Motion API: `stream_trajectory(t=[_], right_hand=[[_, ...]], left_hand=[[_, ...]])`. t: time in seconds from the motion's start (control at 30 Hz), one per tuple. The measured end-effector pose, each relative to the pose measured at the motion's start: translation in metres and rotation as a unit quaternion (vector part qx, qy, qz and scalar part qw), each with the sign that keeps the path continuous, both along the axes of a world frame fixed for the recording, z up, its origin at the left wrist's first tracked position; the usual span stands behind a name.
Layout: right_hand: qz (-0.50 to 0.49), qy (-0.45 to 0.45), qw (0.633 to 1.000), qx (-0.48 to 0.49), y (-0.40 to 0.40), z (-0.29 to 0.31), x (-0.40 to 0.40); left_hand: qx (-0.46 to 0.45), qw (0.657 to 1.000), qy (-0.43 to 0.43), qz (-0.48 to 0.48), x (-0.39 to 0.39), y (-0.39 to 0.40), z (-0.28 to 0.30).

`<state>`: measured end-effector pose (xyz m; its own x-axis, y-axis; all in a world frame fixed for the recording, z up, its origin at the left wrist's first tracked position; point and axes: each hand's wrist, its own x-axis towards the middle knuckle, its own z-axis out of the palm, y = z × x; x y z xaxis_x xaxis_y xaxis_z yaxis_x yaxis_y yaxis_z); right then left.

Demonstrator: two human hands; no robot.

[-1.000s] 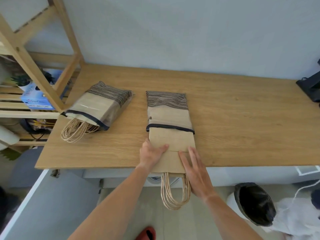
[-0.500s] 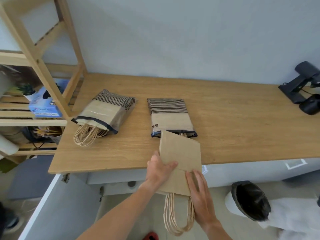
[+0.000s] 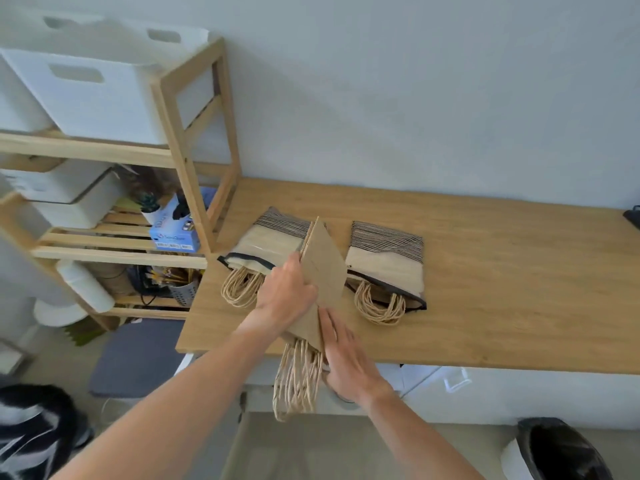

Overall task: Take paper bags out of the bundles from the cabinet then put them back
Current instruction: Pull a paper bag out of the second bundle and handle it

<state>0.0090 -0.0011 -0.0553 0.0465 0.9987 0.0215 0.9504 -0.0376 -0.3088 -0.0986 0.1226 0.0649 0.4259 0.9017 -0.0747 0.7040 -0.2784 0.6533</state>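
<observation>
A stack of flat brown paper bags [image 3: 323, 271] stands tilted on edge above the wooden table [image 3: 485, 271], twisted-cord handles hanging past the front edge. My left hand [image 3: 287, 296] grips the stack from the left. My right hand [image 3: 346, 355] presses flat against its lower right side. Behind lie two bundles in clear wrappers with striped ends: the left bundle [image 3: 266, 242], partly hidden by the held bags, and the right bundle [image 3: 386, 261], whose handles stick out of its open end.
A wooden shelf unit [image 3: 194, 157] stands left of the table with white bins [image 3: 97, 95], a blue box [image 3: 176, 233] and rolls. A black-lined waste bin [image 3: 561, 452] sits on the floor at the lower right. A dark object [image 3: 632, 216] lies at the table's far right.
The stack of bags came fully out of the right bundle's wrapper, was lifted and turned up on edge between both hands. The camera view swung left and up.
</observation>
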Motion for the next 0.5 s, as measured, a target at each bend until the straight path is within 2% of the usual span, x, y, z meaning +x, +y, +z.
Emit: stream_trajectory(t=[0.2,0.3,0.4,0.5], right_hand=[[0.053,0.048,0.996,-0.059,0.012,0.015,0.015],[-0.026,0.081,0.989,-0.123,0.011,0.017,0.024],[-0.166,0.201,0.956,-0.137,0.019,0.016,0.032],[-0.253,0.401,0.878,-0.071,0.036,0.031,0.023]], left_hand=[[0.059,0.996,0.048,0.049,-0.014,-0.001,0.005],[0.083,0.991,0.093,0.051,-0.012,-0.007,0.005],[0.083,0.988,0.124,0.038,-0.001,-0.015,-0.001],[0.053,0.993,0.102,0.036,0.013,-0.02,-0.004]])
